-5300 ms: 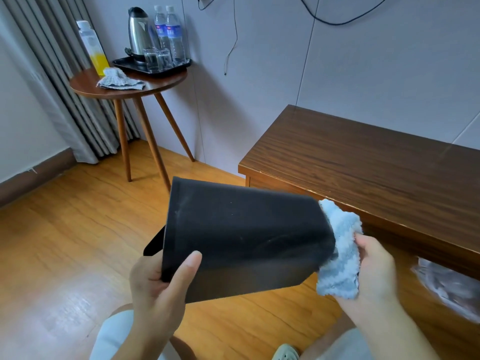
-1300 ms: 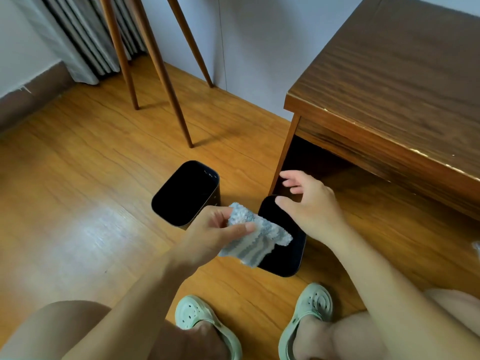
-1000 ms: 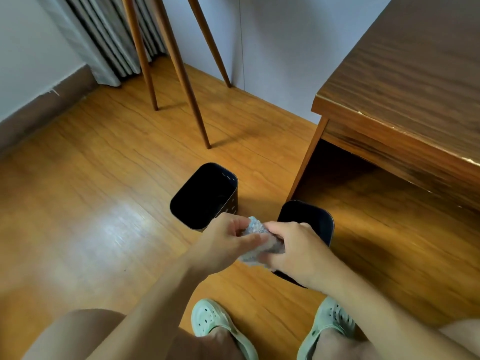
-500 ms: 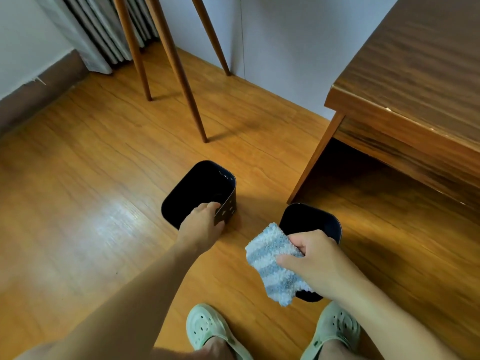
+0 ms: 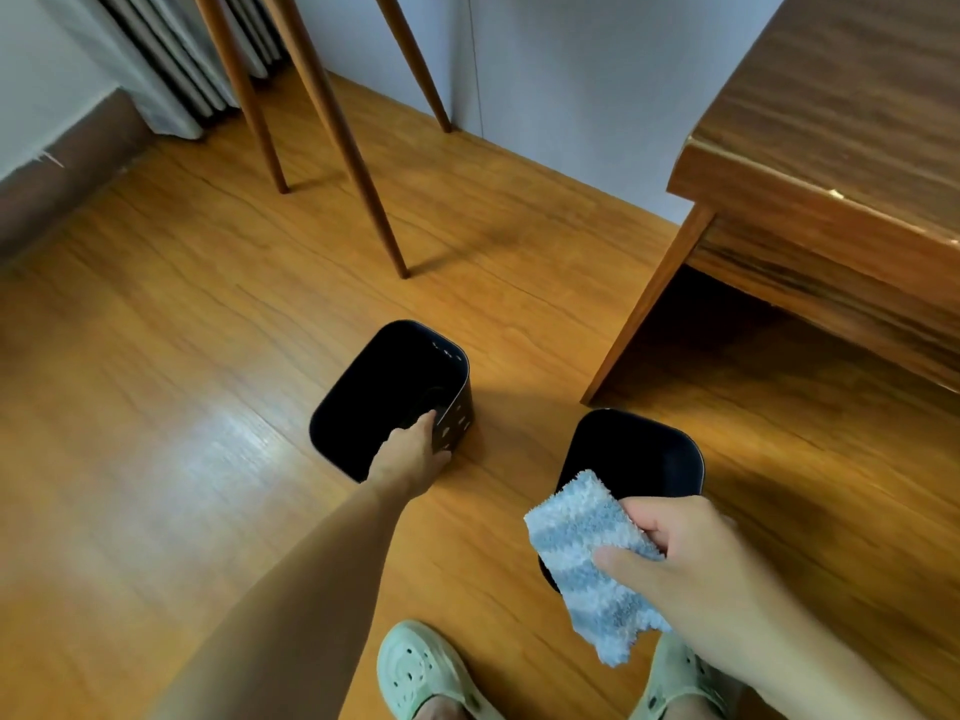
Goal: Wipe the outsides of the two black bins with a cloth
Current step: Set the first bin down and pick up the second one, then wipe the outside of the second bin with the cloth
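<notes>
1. Left bin: stood upright on the floor; its near rim is clasped by the left hand, fingers inside, likely for lifting.
2. Right bin: upright beside the bench leg, untouched.
3. Cloth: pinched in the right hand above the right bin, presumably ready for wiping.

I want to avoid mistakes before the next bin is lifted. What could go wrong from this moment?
1. The left hand grips the left bin only at one rim corner, so it may tilt or slip when lifted.
2. The cloth is pinched by one edge in the right hand and hangs loose, so it could drop.
3. The right bin stands close to the sandals and could be kicked.
</notes>
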Action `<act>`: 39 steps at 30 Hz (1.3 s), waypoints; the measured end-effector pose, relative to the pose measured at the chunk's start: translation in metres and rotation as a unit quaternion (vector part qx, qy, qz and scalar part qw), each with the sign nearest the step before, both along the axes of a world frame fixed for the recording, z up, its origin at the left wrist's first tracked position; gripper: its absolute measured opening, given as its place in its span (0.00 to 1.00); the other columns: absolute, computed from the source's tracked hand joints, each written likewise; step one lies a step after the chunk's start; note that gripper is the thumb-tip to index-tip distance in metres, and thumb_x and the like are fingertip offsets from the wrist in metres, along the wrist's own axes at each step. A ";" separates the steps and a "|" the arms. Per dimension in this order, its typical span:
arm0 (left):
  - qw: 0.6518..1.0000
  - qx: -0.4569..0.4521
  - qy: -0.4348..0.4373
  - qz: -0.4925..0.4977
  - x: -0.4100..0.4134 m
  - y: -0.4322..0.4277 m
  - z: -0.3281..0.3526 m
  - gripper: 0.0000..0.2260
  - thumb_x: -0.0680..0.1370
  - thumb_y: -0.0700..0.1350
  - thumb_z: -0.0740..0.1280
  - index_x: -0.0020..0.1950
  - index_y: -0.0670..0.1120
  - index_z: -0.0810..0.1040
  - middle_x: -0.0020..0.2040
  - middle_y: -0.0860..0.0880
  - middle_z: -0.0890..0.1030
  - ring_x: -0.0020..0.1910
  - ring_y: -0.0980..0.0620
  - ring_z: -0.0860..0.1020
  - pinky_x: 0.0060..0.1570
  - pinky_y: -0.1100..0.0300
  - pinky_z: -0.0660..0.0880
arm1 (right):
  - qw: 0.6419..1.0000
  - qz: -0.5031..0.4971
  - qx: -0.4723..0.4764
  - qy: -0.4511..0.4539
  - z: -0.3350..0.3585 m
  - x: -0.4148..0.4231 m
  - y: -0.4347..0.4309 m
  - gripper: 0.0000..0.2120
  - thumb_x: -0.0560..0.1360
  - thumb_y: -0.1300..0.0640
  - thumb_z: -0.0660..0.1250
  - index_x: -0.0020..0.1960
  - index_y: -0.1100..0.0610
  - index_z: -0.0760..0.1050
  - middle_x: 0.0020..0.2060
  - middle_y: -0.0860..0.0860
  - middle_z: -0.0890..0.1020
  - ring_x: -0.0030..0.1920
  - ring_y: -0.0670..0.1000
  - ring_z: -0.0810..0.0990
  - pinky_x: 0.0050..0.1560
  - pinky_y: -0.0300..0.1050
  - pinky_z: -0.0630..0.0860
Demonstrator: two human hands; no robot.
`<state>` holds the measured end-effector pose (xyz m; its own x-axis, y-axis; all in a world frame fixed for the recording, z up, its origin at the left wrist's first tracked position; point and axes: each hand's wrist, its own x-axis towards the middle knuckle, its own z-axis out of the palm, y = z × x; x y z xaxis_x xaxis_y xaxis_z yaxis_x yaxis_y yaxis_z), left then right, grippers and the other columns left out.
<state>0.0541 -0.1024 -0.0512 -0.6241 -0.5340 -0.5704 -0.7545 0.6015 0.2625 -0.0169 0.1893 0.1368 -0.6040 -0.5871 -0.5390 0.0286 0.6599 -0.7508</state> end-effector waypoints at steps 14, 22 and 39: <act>0.989 0.114 0.079 0.058 0.012 -0.029 0.078 0.13 0.85 0.51 0.61 0.49 0.46 0.80 0.43 0.46 0.84 0.45 0.48 0.84 0.51 0.49 0.83 | 1.000 0.000 0.015 0.017 0.011 -0.009 0.000 0.11 0.74 0.55 0.71 0.38 0.60 0.77 0.33 0.57 0.81 0.35 0.59 0.79 0.33 0.48 0.68; 0.914 0.233 0.198 0.267 0.033 -0.003 0.224 0.11 0.84 0.52 0.65 0.54 0.48 0.83 0.48 0.46 0.88 0.50 0.42 0.86 0.55 0.43 0.82 | 0.988 -0.116 -0.056 -0.081 0.059 -0.024 -0.010 0.03 0.78 0.60 0.71 0.49 0.57 0.84 0.41 0.53 0.88 0.42 0.54 0.88 0.43 0.55 0.83; 0.782 0.352 0.326 0.397 0.067 0.128 0.303 0.08 0.83 0.53 0.65 0.54 0.50 0.81 0.40 0.50 0.88 0.44 0.45 0.86 0.40 0.53 0.82 | 0.929 -0.224 -0.122 0.270 0.128 -0.006 -0.007 0.08 0.83 0.50 0.63 0.59 0.50 0.79 0.52 0.41 0.80 0.43 0.35 0.78 0.32 0.23 0.73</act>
